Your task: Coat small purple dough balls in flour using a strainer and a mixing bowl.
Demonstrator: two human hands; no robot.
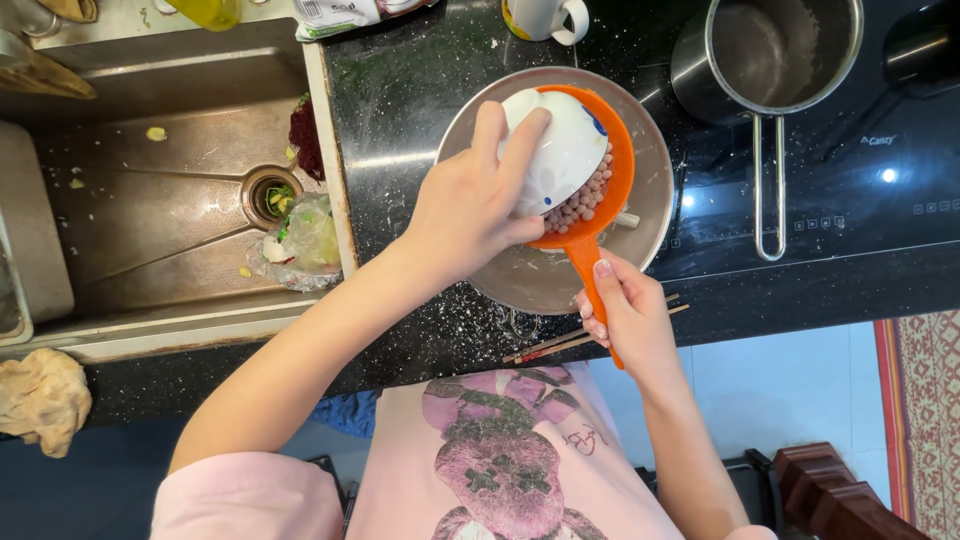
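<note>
My left hand (470, 205) grips a white bowl (560, 150), tipped upside down over an orange strainer (615, 165); my right hand (625, 315) is closed around the strainer's handle. Small pinkish balls (585, 200) show at the bowl's edge, the rest hidden beneath it. The strainer sits over a metal basin (655, 195) on the dark tabletop (400, 100). Chopsticks (560, 343) lie partly behind my right hand, and a steel pot (780, 50) is cut off at the top.

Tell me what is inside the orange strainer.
Small round pinkish-brown balls lie in the round orange plastic strainer. The tipped white bowl under the left hand covers the rest.
</note>
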